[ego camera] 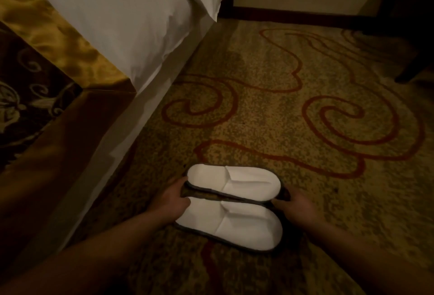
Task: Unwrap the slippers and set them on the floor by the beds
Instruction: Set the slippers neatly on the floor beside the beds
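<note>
Two white slippers with dark grey edging lie side by side on the patterned carpet, toes pointing right: the far slipper [233, 182] and the near slipper [231, 223]. No wrapper shows on them. My left hand [172, 197] grips the heel ends, thumb between the two slippers. At the toe ends, my right hand [294, 206] holds the far slipper's tip with its fingers. Both forearms reach in from the bottom edge. The bed [112, 19] with white sheets rises at the left, its side running diagonally just beyond my left hand.
A gold and brown bed runner [47, 64] drapes over the bed's foot at the left. A cream wall panel with dark baseboard [293, 10] closes the far side. A dark furniture leg [406, 73] stands at the upper right. Carpet with red swirls spreads right of the slippers.
</note>
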